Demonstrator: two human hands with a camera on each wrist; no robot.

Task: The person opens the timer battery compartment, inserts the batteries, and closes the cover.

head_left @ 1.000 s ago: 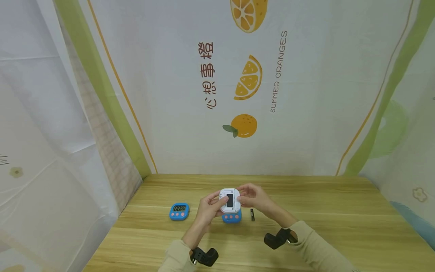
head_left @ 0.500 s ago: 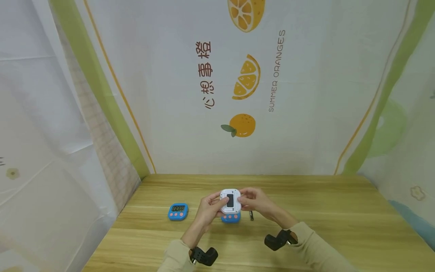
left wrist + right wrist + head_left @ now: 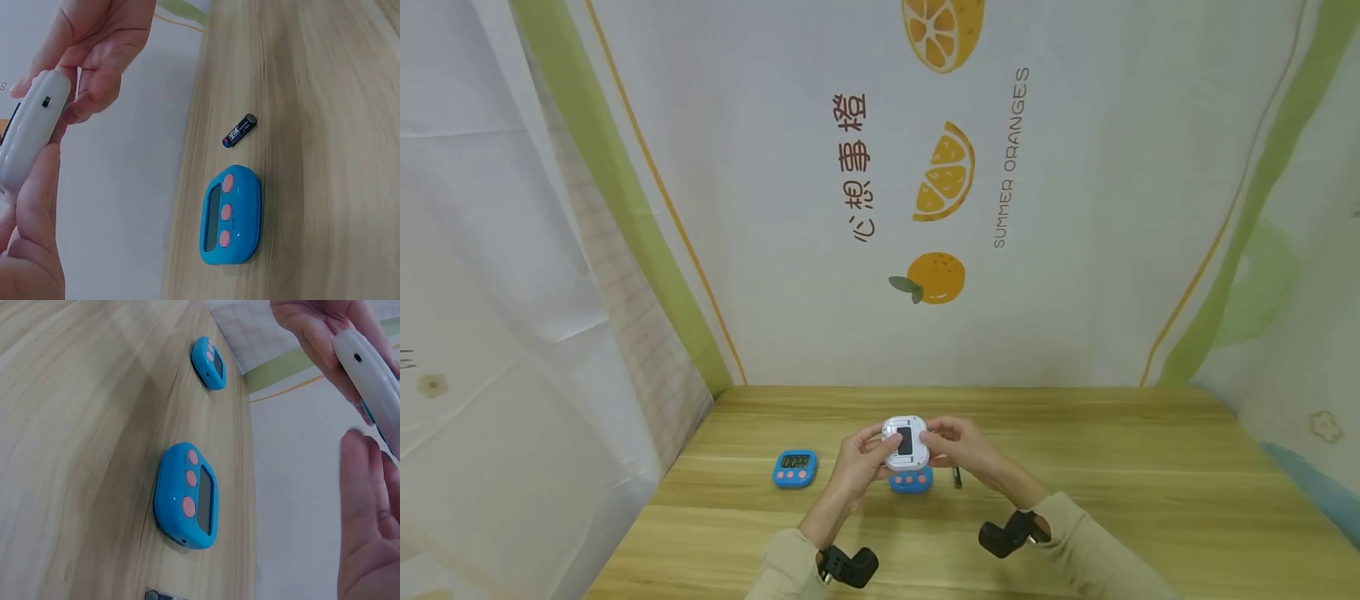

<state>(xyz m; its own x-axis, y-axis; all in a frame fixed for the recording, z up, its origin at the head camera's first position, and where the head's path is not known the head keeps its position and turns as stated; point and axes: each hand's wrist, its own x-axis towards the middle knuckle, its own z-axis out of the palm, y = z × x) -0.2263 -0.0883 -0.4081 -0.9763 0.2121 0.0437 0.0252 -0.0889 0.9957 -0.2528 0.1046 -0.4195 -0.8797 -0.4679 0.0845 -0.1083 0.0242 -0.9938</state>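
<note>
Above the table, my left hand (image 3: 855, 462) grips a digital timer (image 3: 905, 442) by its left side, thumb across its white back. A dark rectangle sits in the middle of that back. My right hand (image 3: 966, 450) pinches the timer's right edge, thumb on the back and fingers behind. The edge of the timer (image 3: 34, 128) shows a small dark slot in the left wrist view. Below the hands stands a blue timer (image 3: 186, 497) with pink buttons and a dark screen. A small black battery (image 3: 240, 130) lies near it, partly hidden by my right hand in the head view.
Another blue timer (image 3: 795, 469) rests on the wooden table (image 3: 1112, 500) to the left, digits showing on its screen. Behind the table hangs a pale curtain (image 3: 760, 250) printed with oranges. Black wrist cameras are strapped to both forearms.
My right hand has come down slightly along the timer's right edge and now covers the top of the battery. The left hand keeps its grip, and the held timer has barely shifted.
</note>
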